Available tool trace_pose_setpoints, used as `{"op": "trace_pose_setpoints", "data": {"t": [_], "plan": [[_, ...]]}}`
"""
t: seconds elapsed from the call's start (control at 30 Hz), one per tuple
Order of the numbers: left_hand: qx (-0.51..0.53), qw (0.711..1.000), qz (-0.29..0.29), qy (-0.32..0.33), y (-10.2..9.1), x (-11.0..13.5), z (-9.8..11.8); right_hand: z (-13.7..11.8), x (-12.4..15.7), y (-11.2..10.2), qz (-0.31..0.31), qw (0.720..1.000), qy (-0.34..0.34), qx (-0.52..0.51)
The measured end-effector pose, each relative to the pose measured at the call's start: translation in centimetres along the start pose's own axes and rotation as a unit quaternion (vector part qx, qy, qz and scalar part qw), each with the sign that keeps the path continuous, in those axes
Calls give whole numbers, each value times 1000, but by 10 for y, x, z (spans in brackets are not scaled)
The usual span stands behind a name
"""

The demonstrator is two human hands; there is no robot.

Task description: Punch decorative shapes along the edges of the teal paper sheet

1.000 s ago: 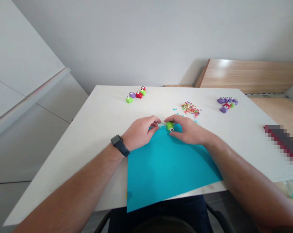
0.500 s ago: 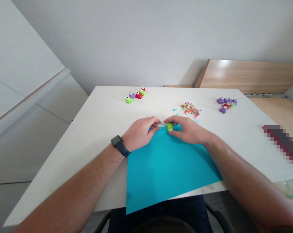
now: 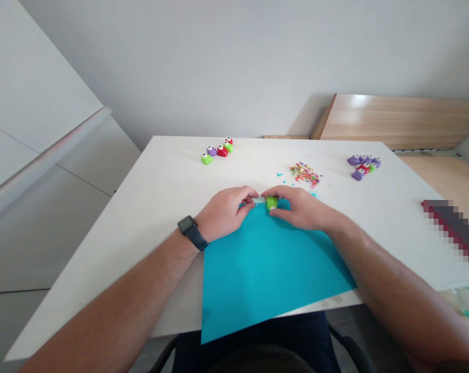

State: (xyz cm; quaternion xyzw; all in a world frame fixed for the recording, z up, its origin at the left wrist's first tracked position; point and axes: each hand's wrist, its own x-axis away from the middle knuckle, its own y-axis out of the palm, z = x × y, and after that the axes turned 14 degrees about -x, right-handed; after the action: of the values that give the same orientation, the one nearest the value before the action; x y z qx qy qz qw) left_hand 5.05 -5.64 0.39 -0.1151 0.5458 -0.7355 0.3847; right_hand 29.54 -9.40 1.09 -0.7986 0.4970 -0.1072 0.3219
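Note:
A sheet of turquoise paper [image 3: 269, 264] lies in front of me, its near edge jutting past the table's front edge. My left hand [image 3: 230, 210], with a dark watch on the wrist, pinches the paper's far edge between thumb and fingers. Around a small green craft punch [image 3: 272, 202] curve the thumb and fingers of my right hand [image 3: 300, 207]. The punch sits at that same far edge, just right of my left fingertips. Its slot is hidden, so I cannot tell how far the paper reaches in.
Beyond my right hand is a pile of colourful paper confetti [image 3: 306, 175], with loose turquoise bits [image 3: 280, 174] beside it. Several punches with eyes stand at the far left [image 3: 222, 151] and far right [image 3: 362, 165] of the white table [image 3: 141, 207]. A blurred dark object [image 3: 454, 228] lies at the right.
Both hands hold nearly the same place. The green punch has tipped slightly in my right hand, while the paper has stayed put.

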Motion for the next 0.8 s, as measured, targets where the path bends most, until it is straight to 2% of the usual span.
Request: {"op": "trace_pose_setpoints", "data": {"t": [0.33, 0.8], "plan": [[8, 1000, 2, -9, 1, 0, 0, -2, 1, -1, -5, 1000, 5, 23], [15, 1000, 5, -11, 0, 0, 1, -3, 1, -1, 2, 1000, 2, -15]]}}
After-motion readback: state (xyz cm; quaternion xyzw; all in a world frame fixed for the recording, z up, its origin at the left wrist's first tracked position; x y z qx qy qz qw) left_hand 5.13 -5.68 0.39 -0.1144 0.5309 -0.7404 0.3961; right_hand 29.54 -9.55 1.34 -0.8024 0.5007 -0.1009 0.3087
